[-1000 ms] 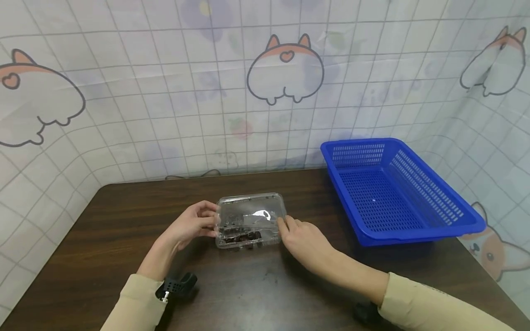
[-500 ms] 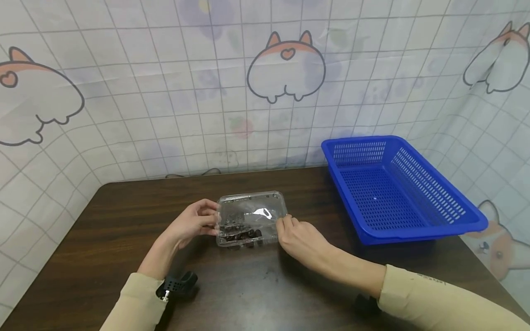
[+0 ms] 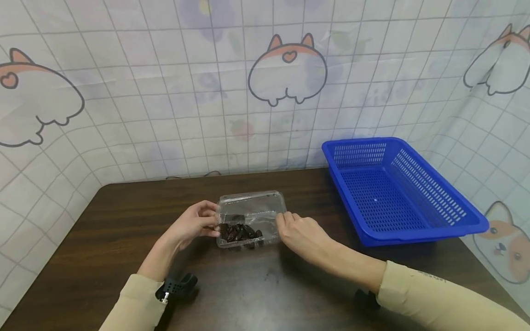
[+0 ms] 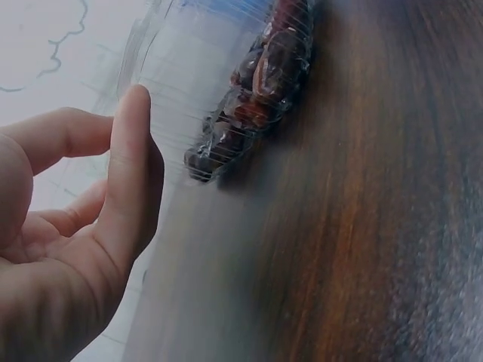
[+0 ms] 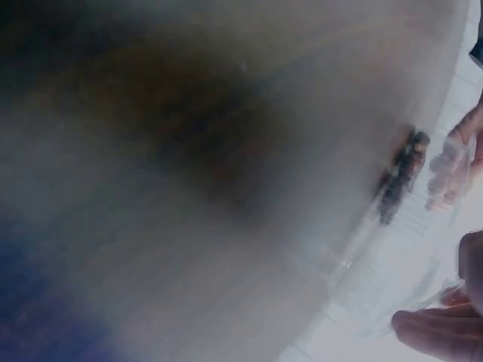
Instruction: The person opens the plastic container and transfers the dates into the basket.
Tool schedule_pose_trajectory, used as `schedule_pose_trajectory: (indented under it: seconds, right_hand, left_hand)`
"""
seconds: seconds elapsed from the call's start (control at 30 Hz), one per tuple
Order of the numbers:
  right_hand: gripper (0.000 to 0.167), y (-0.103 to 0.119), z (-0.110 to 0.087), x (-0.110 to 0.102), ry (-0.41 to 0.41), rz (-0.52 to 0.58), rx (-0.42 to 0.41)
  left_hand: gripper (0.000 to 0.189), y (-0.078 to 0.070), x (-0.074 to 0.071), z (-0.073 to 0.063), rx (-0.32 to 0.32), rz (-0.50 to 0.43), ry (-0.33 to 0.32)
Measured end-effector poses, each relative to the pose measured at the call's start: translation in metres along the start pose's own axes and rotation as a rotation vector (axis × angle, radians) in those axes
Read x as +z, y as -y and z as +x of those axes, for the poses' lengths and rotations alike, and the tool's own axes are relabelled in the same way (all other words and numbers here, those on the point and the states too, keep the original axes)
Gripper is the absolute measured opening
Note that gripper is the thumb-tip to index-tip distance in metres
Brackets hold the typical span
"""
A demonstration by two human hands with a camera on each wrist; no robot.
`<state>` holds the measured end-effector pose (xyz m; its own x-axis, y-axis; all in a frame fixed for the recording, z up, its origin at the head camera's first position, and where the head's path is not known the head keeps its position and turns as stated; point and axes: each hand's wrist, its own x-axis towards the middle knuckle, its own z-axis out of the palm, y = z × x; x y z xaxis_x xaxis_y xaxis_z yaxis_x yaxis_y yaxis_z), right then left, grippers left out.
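A clear plastic box (image 3: 265, 207) with a lid sits on the brown table, holding several dark, glossy brown dates (image 3: 238, 232) heaped toward its left front. At the box's left end, my left hand (image 3: 194, 225) grips the edge. The left wrist view shows its thumb (image 4: 132, 166) upright against the ribbed clear wall, beside the dates. On the opposite end, my right hand (image 3: 302, 236) pinches the rim with curled fingers, the knuckles covering that corner. Blur softens the right wrist view, where fingers (image 5: 438, 332) show on the clear plastic at the right.
A blue slotted basket (image 3: 422, 236) stands at the right of the table (image 3: 248, 294), near the wall. A patterned wall covering (image 3: 186, 115) rises behind the table's back edge. Dark cable loops (image 3: 212, 173) peek out along that edge.
The bright glare on the lid has faded, and the dates show more clearly through the plastic. Both hands stay at the box's ends with hardly any shift.
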<state>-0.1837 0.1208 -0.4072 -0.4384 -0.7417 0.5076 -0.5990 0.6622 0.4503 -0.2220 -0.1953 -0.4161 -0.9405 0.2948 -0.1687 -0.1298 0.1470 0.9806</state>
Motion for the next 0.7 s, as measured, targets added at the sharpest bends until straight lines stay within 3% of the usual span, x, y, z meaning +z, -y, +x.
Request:
schedule_pose_trajectory:
  seconds: [0.17,0.33,0.7]
  right_hand:
    - [0.019,-0.009,0.007,-0.002,-0.079,0.043,0.047]
    - [0.015,-0.019,0.018,-0.01,-0.139,0.179,0.115]
    - [0.018,-0.04,0.036,-0.011,-0.162,0.455,0.302]
  left_hand:
    - [0.043,0.001,0.002,0.001,-0.003,-0.029,-0.006]
    - [0.045,0.003,0.001,-0.001,0.01,-0.031,0.008]
    - [0.046,0.008,0.003,-0.002,0.021,-0.061,0.022]
